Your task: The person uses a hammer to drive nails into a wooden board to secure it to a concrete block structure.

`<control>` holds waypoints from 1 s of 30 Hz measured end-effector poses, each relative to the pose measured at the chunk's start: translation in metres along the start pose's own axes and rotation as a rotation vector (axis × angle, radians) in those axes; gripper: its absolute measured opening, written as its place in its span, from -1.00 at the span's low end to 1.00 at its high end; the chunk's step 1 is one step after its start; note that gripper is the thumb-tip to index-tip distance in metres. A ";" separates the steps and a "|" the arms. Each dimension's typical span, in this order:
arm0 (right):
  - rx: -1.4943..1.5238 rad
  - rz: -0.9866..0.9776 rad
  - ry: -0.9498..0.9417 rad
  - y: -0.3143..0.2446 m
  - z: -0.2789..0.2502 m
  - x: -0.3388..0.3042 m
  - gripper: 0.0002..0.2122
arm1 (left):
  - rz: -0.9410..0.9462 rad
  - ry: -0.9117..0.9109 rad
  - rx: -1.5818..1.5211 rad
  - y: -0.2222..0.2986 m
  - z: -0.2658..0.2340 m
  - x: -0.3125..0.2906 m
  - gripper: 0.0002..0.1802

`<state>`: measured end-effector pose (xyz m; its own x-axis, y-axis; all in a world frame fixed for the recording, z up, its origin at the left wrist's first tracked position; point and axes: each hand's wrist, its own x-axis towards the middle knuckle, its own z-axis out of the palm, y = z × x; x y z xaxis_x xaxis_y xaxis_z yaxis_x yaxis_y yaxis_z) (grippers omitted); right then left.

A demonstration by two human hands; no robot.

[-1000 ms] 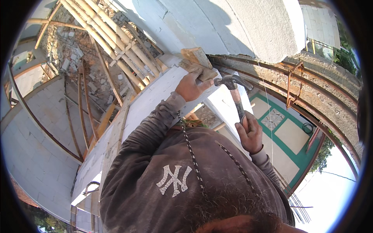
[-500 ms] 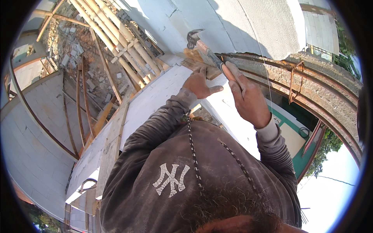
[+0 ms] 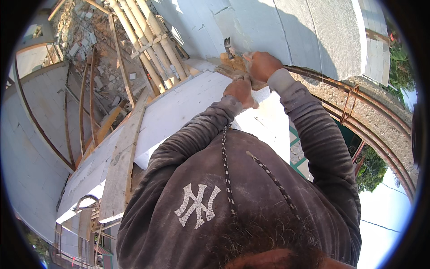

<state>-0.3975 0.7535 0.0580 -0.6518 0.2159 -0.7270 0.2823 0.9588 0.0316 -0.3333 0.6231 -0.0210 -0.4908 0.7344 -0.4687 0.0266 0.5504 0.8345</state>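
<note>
My right hand is closed around the handle of a claw hammer. Its dark metal head is over a short wooden board, close to the pale block wall; I cannot tell whether it touches the wood. Just below, my left hand has its fingers bent over the near edge of that board, with the thumb sticking out to the right. Whether a nail is under those fingers is too small to tell. A white block ledge lies beneath the left forearm.
Tied bamboo poles lean at the upper left, beside rubble far below. A rough plank runs along the ledge's left side. To the right, rusty rebar lines a concrete beam. The block wall stands ahead.
My right hand has swung the hammer forward and left, bringing it over the board. My left hand has shifted slightly right and down, its fingers now more bent. The view has turned a little.
</note>
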 end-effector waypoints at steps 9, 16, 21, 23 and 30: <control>-0.063 -0.009 -0.013 -0.011 -0.003 0.016 -0.73 | -0.030 -0.081 0.003 0.005 -0.007 0.001 -0.07; -0.122 -0.001 0.002 -0.019 0.004 0.021 -0.75 | -0.014 -0.029 -0.013 0.003 -0.004 0.000 -0.10; -0.054 -0.003 0.054 -0.016 -0.002 0.029 -0.74 | 0.007 -0.003 0.003 0.005 -0.004 0.000 -0.13; -0.009 -0.020 0.105 -0.022 0.002 0.026 -0.74 | -0.003 -0.035 0.010 0.005 -0.007 -0.001 -0.16; -0.180 -0.028 -0.011 -0.020 -0.002 0.033 -0.66 | -0.004 -0.078 0.017 0.006 -0.014 0.008 -0.22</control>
<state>-0.4266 0.7418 0.0349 -0.6496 0.1877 -0.7367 0.1328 0.9822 0.1332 -0.3493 0.6270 -0.0156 -0.4216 0.7604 -0.4940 0.0398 0.5598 0.8277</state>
